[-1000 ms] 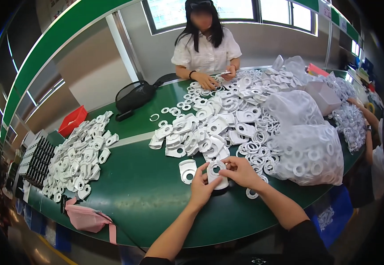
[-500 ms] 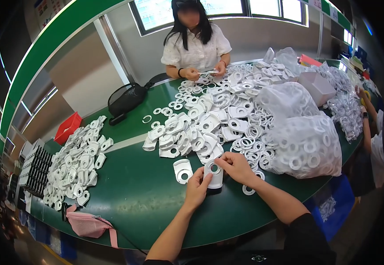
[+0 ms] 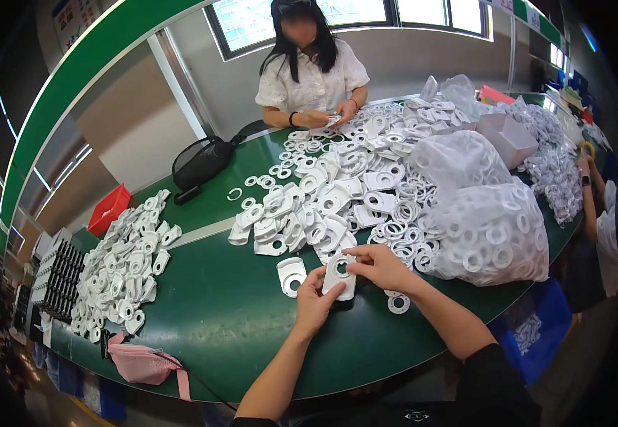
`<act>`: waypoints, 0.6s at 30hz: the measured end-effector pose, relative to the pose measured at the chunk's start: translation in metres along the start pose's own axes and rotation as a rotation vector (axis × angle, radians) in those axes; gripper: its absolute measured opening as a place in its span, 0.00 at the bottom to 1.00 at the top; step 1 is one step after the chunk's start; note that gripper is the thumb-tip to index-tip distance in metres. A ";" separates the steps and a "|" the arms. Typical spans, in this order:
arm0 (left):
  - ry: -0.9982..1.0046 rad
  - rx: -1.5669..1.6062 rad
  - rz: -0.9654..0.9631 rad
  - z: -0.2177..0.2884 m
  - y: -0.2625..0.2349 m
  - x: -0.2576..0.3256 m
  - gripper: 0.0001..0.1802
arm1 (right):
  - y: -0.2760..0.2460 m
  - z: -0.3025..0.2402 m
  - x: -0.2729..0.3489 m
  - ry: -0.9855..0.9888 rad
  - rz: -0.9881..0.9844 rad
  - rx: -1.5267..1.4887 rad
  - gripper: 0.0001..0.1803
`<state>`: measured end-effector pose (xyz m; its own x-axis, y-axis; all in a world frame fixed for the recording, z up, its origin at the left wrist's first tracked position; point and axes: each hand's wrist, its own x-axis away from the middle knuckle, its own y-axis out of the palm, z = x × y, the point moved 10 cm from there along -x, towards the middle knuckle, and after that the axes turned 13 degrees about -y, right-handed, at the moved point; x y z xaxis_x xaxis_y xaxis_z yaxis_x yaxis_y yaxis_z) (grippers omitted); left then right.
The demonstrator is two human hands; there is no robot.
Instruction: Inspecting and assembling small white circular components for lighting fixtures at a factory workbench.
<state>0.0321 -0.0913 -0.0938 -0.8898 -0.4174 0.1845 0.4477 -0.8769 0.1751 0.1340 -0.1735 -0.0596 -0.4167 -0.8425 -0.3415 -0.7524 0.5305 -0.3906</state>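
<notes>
My left hand (image 3: pixel 316 302) grips a white plastic bracket (image 3: pixel 338 289), rounded at one end, with its thumb across the front. Against the bracket's round opening lies a white plastic ring (image 3: pixel 339 266). The fingers of my right hand (image 3: pixel 380 266) are closed at the ring's right edge, and their tips partly cover it. Just left of my left hand, another white bracket (image 3: pixel 290 275) lies on the green table (image 3: pixel 238 341). Below my right wrist, a loose white ring (image 3: pixel 398 303) rests on the tabletop.
Beyond my hands spreads a heap of white brackets and rings (image 3: pixel 323 206). Clear bags of rings (image 3: pixel 494 235) stand to the right. At the left lie more brackets (image 3: pixel 120 274), a red bin (image 3: pixel 109 209) and a pink pouch (image 3: pixel 142 361). A co-worker (image 3: pixel 314 78) handles parts across the table.
The bracket in my hands has shifted slightly left and tilted, and the ring now shows over its opening. My right fingertips have moved lower along its edge. The co-worker's hands have come closer together.
</notes>
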 end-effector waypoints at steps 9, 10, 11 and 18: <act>0.193 -0.238 0.050 0.010 0.006 0.009 0.24 | -0.004 -0.017 0.008 0.128 0.200 0.198 0.16; 0.194 -0.234 0.049 0.012 0.007 0.008 0.24 | -0.005 -0.013 0.009 0.129 0.199 0.202 0.16; 0.166 -0.166 0.027 0.013 0.008 0.007 0.24 | 0.000 -0.009 0.008 0.079 0.177 0.099 0.16; -0.012 0.039 -0.064 0.003 0.000 -0.001 0.24 | 0.009 0.008 -0.002 0.085 -0.066 -0.305 0.21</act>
<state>0.0329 -0.0899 -0.0908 -0.9156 -0.3581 0.1830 0.3935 -0.8916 0.2242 0.1318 -0.1665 -0.0691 -0.3933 -0.8859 -0.2461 -0.8922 0.4323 -0.1306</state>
